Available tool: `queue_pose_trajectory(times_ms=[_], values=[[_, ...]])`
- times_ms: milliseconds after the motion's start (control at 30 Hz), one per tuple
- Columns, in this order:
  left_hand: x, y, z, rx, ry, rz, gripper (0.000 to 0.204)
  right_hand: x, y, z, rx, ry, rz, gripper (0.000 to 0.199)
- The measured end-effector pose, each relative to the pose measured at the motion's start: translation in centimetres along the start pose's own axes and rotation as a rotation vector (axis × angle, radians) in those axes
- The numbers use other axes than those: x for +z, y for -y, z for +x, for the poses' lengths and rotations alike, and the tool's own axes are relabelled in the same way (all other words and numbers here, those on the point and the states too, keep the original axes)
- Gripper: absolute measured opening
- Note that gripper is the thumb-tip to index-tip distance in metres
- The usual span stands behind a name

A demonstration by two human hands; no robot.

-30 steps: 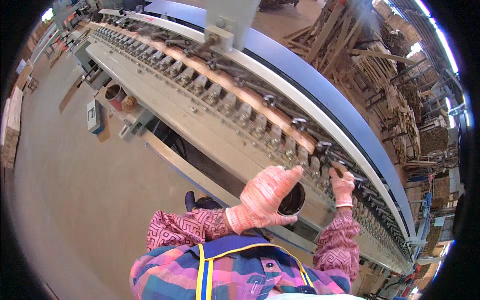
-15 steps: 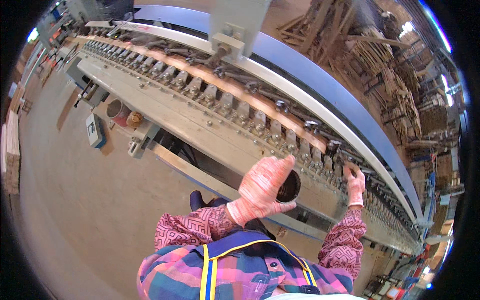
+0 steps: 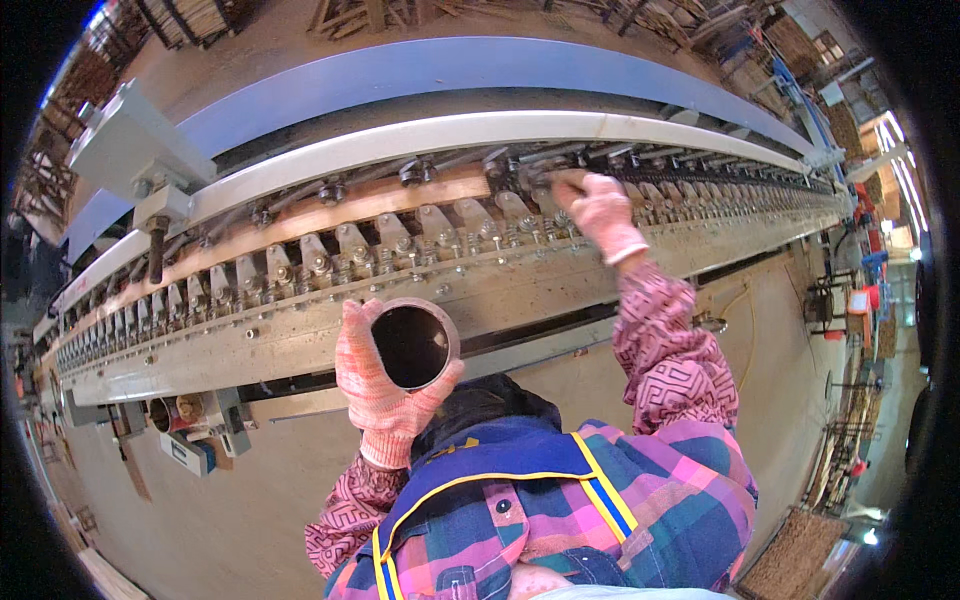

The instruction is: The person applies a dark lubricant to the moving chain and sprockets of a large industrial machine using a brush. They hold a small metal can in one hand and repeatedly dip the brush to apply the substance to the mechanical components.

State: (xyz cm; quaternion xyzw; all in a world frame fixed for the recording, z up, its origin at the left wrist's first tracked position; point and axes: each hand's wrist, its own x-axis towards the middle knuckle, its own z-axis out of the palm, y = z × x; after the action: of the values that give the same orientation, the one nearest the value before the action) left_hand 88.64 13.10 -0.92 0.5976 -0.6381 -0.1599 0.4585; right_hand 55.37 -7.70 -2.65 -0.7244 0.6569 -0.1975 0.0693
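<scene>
My left hand point(image 3: 385, 390), in a pinkish-white knit glove, is wrapped round a cylindrical can point(image 3: 447, 330). The can's open mouth faces up, and its inside is dark. Out over the machine reaches my right hand point(image 3: 603, 215), gloved alike, its fingers pinched together beside the end of a long wooden strip point(image 3: 400, 195). Whatever those fingers hold is blurred and cannot be made out. The strip lies in a channel behind a row of metal tabs with bolts and springs point(image 3: 355, 245), along the long machine bed point(image 3: 330, 315).
A white rail point(image 3: 520, 125) and a blue-grey panel point(image 3: 480, 65) run along the machine's far side. A grey block on a post point(image 3: 140, 150) overhangs it at left. Below the near edge, a small white box point(image 3: 185, 455) stands on the floor. Timber is stacked beyond.
The view has swung right. My right hand has moved leftward and farther over the channel, close to the strip's end. My left hand still holds the can, its mouth now turned more towards view.
</scene>
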Motion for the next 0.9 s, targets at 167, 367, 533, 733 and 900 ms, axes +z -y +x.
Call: queue_pose_trajectory(times_ms=[167,367,533,733,900], values=[[-0.5,0.7,-0.7,0.03,0.008,0.041,0.126,-1.6,1.0,-0.8,0.014,-0.053,0.151,0.032],[-1.0,1.0,-0.6,0.075,0.101,0.087,0.137,3.5,1.5,-2.5,-0.036,-0.205,-0.098,0.027],[-1.2,1.3,-0.6,-0.002,0.082,-0.024,0.117,-0.4,2.5,-2.0,-0.099,-0.284,-0.027,0.024],[-1.1,0.9,-0.2,0.12,0.075,0.074,0.134,3.6,3.6,-0.9,0.026,-0.135,-0.035,0.026],[-1.0,1.7,-0.6,0.085,0.094,-0.062,0.137,1.2,1.9,-1.1,-0.065,-0.305,-0.016,0.028]])
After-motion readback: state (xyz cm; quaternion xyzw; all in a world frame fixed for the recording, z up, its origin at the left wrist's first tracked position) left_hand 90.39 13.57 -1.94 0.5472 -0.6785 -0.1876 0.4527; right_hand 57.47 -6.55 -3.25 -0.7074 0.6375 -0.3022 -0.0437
